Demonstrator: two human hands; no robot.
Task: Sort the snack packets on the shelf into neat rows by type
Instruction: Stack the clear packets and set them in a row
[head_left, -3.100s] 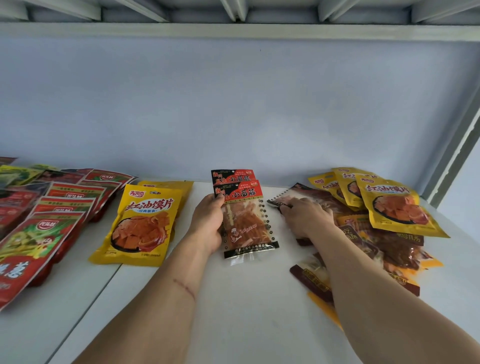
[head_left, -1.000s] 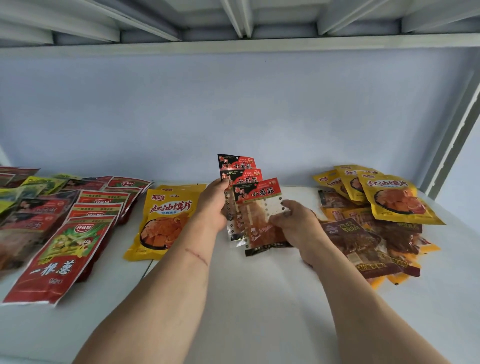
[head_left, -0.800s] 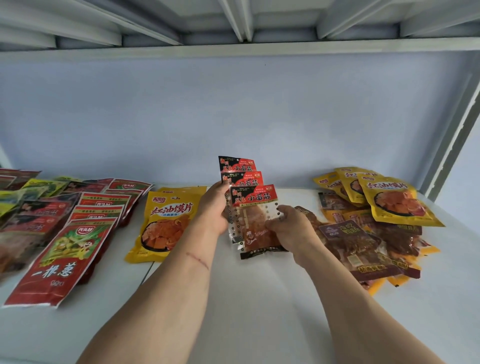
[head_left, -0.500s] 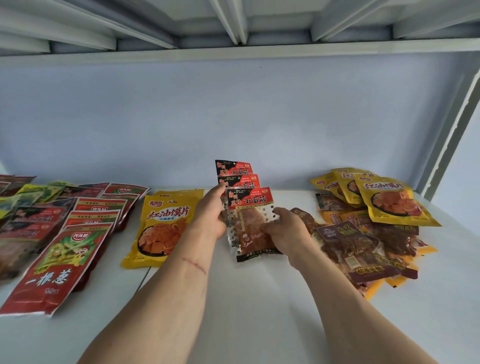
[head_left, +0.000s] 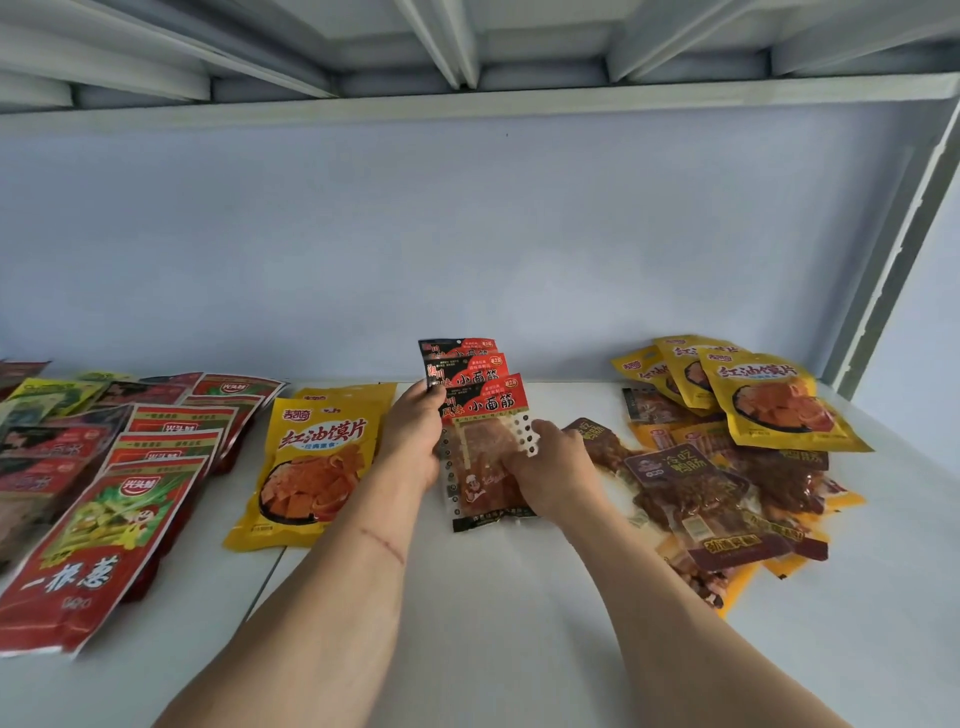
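At shelf centre | both hands' grip (head_left: 415, 434) (head_left: 550, 467) holds red packets (head_left: 480, 441) | newest packet now squared onto fan

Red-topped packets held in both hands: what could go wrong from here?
1. The three red-topped packets are only fanned between the left hand and right hand; one may slip askew when set down.
2. The right forearm is close to the loose pile and could nudge it.

Far-left packets (head_left: 21, 415) run off the left edge; the brown packs (head_left: 691, 499) bury the orange ones (head_left: 737, 577) underneath.
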